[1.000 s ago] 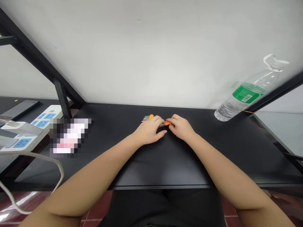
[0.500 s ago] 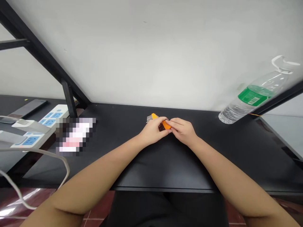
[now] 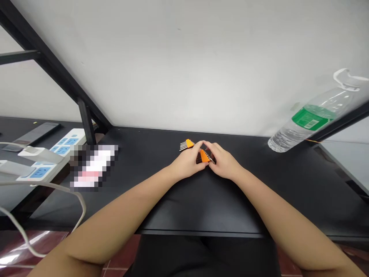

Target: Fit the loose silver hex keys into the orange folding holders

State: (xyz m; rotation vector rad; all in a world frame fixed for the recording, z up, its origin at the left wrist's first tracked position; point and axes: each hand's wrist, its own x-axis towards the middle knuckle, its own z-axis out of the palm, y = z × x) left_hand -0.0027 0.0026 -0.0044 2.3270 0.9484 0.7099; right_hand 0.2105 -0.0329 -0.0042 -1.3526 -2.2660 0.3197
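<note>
Between my hands is a tool with orange ends (image 3: 205, 156) and a dark middle, mostly covered by my fingers. Thin metal prongs, several of them, stick out at both ends; its exact kind is unclear. My left hand (image 3: 186, 163) is closed round the middle, with the far orange end (image 3: 189, 143) and its prongs showing beyond the fingers. My right hand (image 3: 227, 162) curls about the prongs of the near end, fingertips and thumb meeting or nearly meeting those of my left hand. Both hands are low over the black table (image 3: 198, 207).
A large water bottle (image 3: 311, 117) with a green label stands at the right by the wall (image 3: 178, 69). At the left are a blurred-out phone-like object (image 3: 95, 165), a power strip (image 3: 65, 148) with white plugs, cables (image 3: 79, 196), a flat grey device (image 3: 33, 135) and black frame bars (image 3: 86, 119).
My right fingers have moved off the near orange end and now arch round its prongs, which have come into view. The far orange end shows more. The view has shifted slightly.
</note>
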